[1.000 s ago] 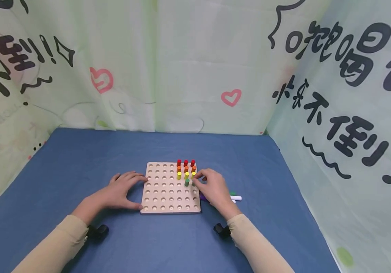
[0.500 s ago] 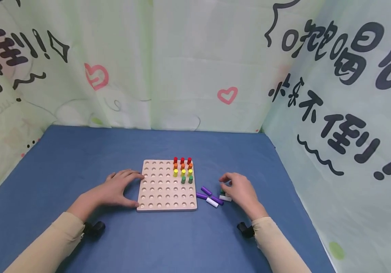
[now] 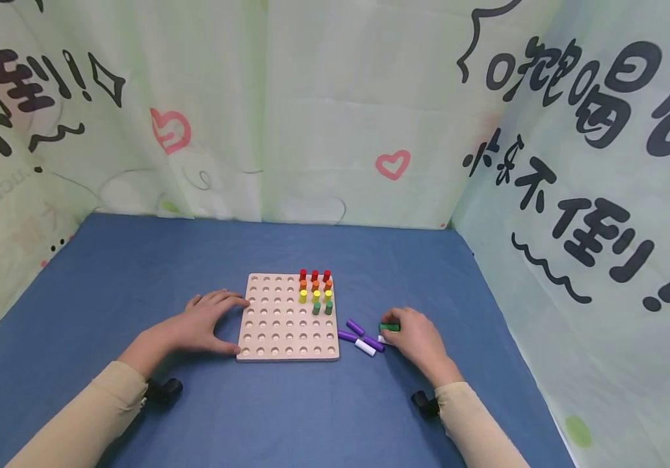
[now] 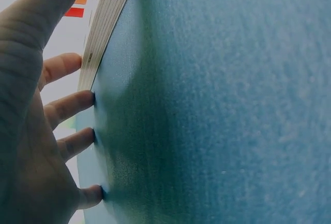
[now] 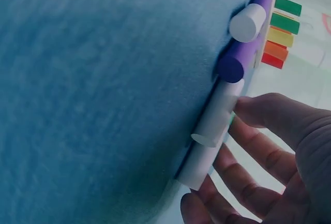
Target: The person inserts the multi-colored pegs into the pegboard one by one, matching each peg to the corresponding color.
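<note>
Green peg lies crosswise at the fingertips of the right hand, over the blue table to the right of the wooden pegboard; that hand's grip pinches it between thumb and fingers. In the right wrist view only a sliver of green shows behind the thumb. A white peg and three purple pegs lie between the hand and the board, the nearest purple one close against its right edge.

On the left, the left hand has its grip spread, thumb and index fingertip touching the board's left edge.

Four rows stand upright at the board's far right: three red pegs, three orange pegs, three yellow pegs, and two green pegs in the two rightmost columns. Behind the table hangs a pale printed curtain.
</note>
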`<state>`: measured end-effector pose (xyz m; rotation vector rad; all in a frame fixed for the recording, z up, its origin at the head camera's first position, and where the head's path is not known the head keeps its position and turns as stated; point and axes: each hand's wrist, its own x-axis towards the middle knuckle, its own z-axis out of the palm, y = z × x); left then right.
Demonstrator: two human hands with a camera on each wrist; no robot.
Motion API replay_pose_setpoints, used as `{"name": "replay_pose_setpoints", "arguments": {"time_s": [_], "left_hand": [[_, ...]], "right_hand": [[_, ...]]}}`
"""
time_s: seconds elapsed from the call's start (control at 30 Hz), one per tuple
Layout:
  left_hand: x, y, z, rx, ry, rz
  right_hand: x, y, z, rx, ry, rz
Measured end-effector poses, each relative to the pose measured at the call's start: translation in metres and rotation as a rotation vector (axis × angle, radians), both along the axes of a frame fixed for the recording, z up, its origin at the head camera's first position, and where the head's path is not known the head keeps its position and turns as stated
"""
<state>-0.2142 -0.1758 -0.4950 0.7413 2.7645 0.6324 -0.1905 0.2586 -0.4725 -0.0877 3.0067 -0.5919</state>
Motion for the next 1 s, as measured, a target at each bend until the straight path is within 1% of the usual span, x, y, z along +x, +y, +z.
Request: {"name": "replay_pose_setpoints", "arguments": {"time_s": [0.2,0.37,0.6,0.77,1.0], "left_hand": [[0.001,0.000,0.000,0.004,0.000,-0.001],[0.001,0.000,0.001,0.005,-0.002,-0.001],[-0.001,0.000,0.001,0.001,-0.008,0.003],[-0.001,0.000,0.001,-0.002,-0.006,0.005],[-0.001,0.000,0.002,0.003,-0.014,0.008]], "right_hand": [[-0.002,-0.001,-0.006,-0.028,0.004,0.010],[-0.006,-0.003,-0.009,-0.037,0.037,0.002],[-0.011,-0.010,-0.009,-0.088,0.101,-0.021],[-0.013,-0.015,-0.007,-0.127,0.143,-0.016],[-0.012,-0.026,-0.006,-0.127,0.176,-0.006]]}}
